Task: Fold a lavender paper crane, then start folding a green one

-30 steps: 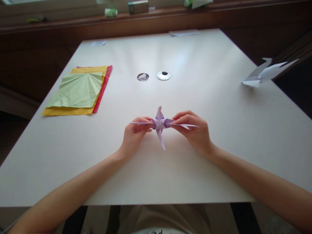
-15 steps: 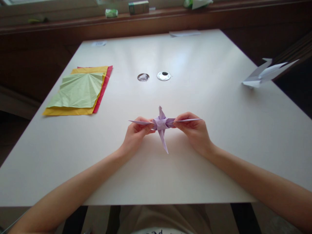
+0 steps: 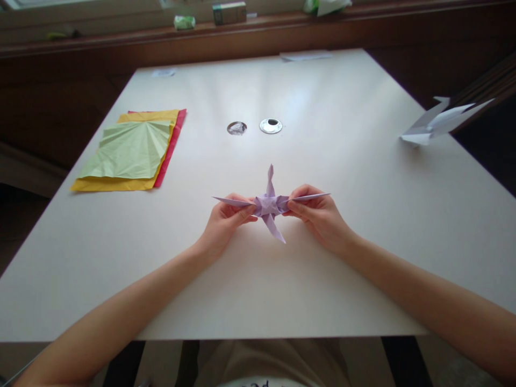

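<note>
A folded lilac paper crane [image 3: 269,205] is held just above the white table [image 3: 322,269] near its middle. My left hand [image 3: 223,221] pinches the crane's left wing between thumb and fingers. My right hand [image 3: 320,215] pinches the right wing the same way. Both wings spread out flat to the sides. One pointed end stands up toward the far side, the other points down toward me.
A stack of green, yellow and red paper sheets [image 3: 129,153] lies at the left. Two round cable openings [image 3: 271,126] sit beyond the crane. A white folded paper shape [image 3: 437,121] rests at the right edge. Small boxes stand on the far ledge [image 3: 229,12].
The wings have been pulled a little apart and the crane's far point has risen taller. The near point has swung to the right. Both hands kept their grip.
</note>
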Demonstrator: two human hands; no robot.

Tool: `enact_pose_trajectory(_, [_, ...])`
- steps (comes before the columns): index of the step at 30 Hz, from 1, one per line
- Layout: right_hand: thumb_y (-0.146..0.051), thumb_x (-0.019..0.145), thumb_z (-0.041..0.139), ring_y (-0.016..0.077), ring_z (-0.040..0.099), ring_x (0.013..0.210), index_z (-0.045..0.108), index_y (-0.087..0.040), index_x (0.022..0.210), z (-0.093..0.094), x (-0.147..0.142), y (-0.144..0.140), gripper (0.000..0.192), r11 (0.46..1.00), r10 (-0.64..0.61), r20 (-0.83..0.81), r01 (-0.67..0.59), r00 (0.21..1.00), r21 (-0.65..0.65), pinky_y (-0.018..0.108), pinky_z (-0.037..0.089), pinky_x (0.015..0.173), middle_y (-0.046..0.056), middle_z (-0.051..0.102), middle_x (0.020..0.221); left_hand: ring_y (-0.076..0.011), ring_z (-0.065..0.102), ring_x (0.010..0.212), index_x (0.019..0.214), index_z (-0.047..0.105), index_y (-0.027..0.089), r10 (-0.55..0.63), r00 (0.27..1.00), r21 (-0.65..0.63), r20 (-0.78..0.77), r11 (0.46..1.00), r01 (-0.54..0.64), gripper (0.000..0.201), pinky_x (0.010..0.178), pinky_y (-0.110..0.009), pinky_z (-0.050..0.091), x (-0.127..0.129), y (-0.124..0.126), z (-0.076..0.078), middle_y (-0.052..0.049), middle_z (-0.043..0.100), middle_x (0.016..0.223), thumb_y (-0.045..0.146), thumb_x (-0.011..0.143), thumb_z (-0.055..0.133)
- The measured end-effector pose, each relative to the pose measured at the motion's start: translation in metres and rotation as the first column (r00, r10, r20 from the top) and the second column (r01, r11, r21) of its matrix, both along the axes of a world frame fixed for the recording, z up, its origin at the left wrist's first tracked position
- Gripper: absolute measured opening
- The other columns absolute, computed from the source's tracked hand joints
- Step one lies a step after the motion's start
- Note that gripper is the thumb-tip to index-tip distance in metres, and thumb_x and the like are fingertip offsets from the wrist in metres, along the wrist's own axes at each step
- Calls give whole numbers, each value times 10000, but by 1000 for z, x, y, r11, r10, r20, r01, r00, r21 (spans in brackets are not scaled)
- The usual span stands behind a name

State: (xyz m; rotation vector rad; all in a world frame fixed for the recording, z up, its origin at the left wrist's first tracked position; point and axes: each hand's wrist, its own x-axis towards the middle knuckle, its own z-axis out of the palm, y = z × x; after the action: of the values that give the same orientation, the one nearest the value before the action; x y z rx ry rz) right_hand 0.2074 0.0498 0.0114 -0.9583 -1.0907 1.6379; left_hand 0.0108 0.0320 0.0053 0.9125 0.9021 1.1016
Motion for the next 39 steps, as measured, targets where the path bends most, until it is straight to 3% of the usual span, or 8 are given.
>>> enact_pose_trajectory(7, [-250,673,714,89,595,645,596,-189,698,2,0,0,135,998,-59,-7,59,998,-7,228,517,645,-36,592,662,-99,539,788,747,638,182,101,984,194,-148,978,-71,69,640,-185,436,2,-2,1,-14,563,892,241,729,667])
enact_pose_trajectory(13, [-247,661,713,100,587,624,596,-182,681,5,0,0,135,999,-45,4,45,999,-19,256,513,630,-36,571,660,-167,529,961,807,624,189,179,953,385,-243,920,-75,95,803,-269,448,1,-5,9,-45,550,949,188,721,666])
enact_pose_trajectory(18, [-262,647,701,116,580,619,600,-192,669,3,1,4,125,996,-77,-2,77,997,-49,283,516,631,-25,592,657,-172,539,949,783,636,193,150,947,467,-283,884,0,66,779,-273,458,-3,-7,14,-55,556,966,141,759,603])
enact_pose_trajectory(26, [-276,673,653,125,597,632,624,-207,693,5,2,6,78,994,-93,-60,90,994,-59,271,503,623,-17,631,684,-232,517,1025,1014,599,208,67,924,588,-376,788,182,331,834,-340,438,-8,-13,18,-94,540,1075,70,715,561])
enact_pose_trajectory(34, [-261,668,687,99,549,617,598,-200,708,8,3,0,116,987,-151,74,145,986,72,221,461,576,-27,582,677,-204,554,937,917,645,212,226,912,650,-343,758,57,194,818,-339,453,-4,-13,17,-78,580,979,135,800,511])
enact_pose_trajectory(39, [-311,718,655,127,561,710,591,-193,730,14,0,-8,135,976,-91,187,50,978,211,252,461,640,5,595,781,-195,559,879,882,647,205,248,917,623,-311,782,0,148,770,-320,454,-3,-13,17,-70,591,915,197,810,518])
